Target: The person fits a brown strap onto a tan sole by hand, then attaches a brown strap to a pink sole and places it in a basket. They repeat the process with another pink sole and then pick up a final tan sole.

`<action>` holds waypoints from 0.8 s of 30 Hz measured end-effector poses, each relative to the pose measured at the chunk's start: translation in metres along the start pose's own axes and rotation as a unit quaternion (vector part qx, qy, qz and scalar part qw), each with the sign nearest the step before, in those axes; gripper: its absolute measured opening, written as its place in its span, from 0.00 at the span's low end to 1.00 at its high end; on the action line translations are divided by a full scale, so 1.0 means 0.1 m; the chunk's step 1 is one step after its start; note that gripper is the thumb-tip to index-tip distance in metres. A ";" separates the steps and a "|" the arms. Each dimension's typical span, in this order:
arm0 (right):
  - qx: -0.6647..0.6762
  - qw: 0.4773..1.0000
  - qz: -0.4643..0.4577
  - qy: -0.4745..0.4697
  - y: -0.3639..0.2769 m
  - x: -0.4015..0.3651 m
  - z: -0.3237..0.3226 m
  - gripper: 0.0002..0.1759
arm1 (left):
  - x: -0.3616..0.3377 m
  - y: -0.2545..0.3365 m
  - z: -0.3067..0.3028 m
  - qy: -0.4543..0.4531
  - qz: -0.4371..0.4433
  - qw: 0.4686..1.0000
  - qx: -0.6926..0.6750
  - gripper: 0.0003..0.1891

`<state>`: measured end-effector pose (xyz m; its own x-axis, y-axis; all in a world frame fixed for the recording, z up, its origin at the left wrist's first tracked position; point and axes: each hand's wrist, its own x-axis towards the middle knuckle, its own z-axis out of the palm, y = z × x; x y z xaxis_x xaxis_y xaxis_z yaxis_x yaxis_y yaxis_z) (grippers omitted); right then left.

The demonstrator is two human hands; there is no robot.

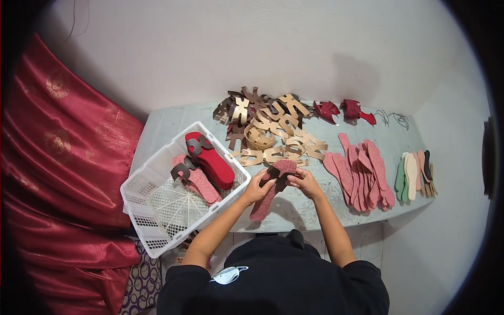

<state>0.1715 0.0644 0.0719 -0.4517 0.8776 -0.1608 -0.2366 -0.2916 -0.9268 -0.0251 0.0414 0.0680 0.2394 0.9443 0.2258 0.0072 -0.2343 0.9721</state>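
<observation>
Both hands are at a pink speckled insole [265, 203] near the table's front edge, with a dark brown sandal strap [274, 172] lying across its wider end. My left hand [258, 188] is closed on the strap and the insole's left side, thumb on top. On the other side, my right hand [304, 182] pinches the strap's right end. The fingers beneath are hidden. Just beyond the hands lies a pile of tan straps [286, 128]. To the right, several pink insoles [362, 176] overlap in a row.
A white plastic basket [137, 223] at the left holds a red sandal [218, 165] and a pink insole with a dark strap [197, 181]. Dark red straps [352, 110] lie at the back; green, cream and black insoles [411, 176] at far right. A red curtain [68, 184] hangs left.
</observation>
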 end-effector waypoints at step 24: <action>-0.063 0.982 0.012 -0.176 -0.12 0.74 1.10 0.16 | -0.57 0.44 -1.06 0.065 -0.201 0.946 -0.247 0.14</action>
<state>0.0465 0.0907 0.1082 -0.7303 0.6788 -0.0763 -0.1247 -0.2423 -0.9622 -0.1418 0.0016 0.1041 0.1921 0.9619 -0.1946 -0.3905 0.2568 0.8841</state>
